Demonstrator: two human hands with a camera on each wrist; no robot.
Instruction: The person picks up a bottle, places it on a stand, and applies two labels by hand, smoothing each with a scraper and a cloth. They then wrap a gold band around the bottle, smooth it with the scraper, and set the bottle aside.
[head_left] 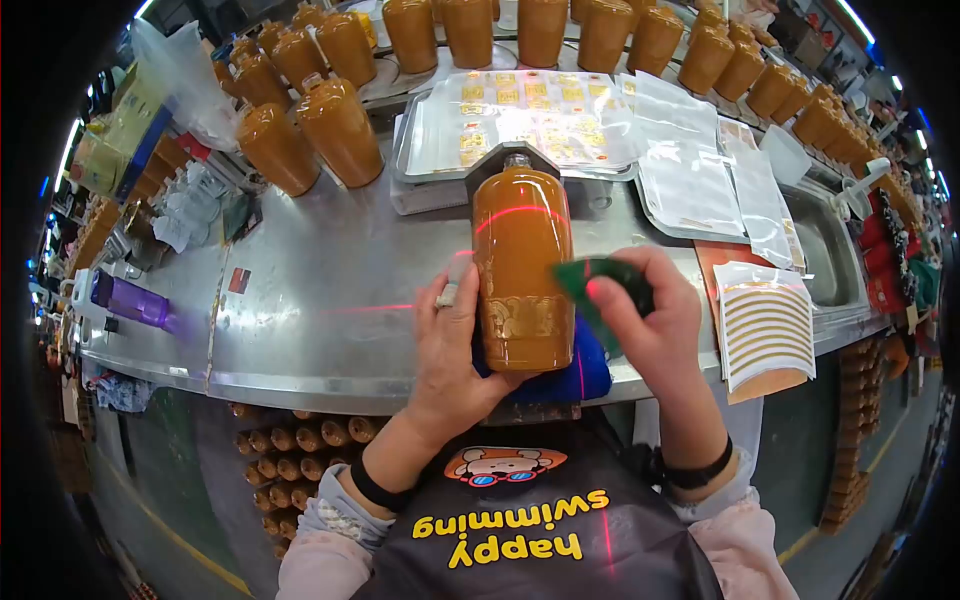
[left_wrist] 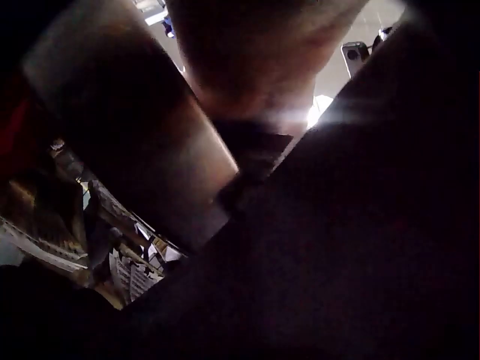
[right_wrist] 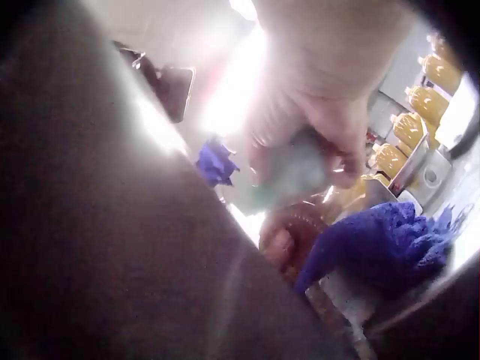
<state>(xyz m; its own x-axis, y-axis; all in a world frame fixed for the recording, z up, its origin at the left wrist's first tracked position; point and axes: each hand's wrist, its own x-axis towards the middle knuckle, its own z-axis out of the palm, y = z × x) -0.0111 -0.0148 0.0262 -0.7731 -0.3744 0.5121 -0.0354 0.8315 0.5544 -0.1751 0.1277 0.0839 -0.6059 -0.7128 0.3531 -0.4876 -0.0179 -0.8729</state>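
Observation:
A glossy brown bottle [head_left: 524,235] with a gold patterned band near its base lies with its neck toward a dark angular holder [head_left: 483,172]. My left hand [head_left: 450,350] grips the bottle's left side and base, a white wrap round one finger. To the right, my right hand [head_left: 660,320] pinches a blurred green flat piece [head_left: 590,295], whose edge is close by the bottle's side above the band. In the right wrist view the same green piece [right_wrist: 289,169] shows pale between fingers and thumb. Beneath the bottle's base is a blue cloth [head_left: 590,372]. The left wrist view is mostly dark.
Trays with gold decal sheets [head_left: 535,105] stand behind the bottle, and white sheets [head_left: 690,175] lie to their right. Gold-striped strips [head_left: 768,325] overhang the front edge. Two brown bottles [head_left: 340,130] stand back left; more line the rear. A sink [head_left: 830,250] is far right.

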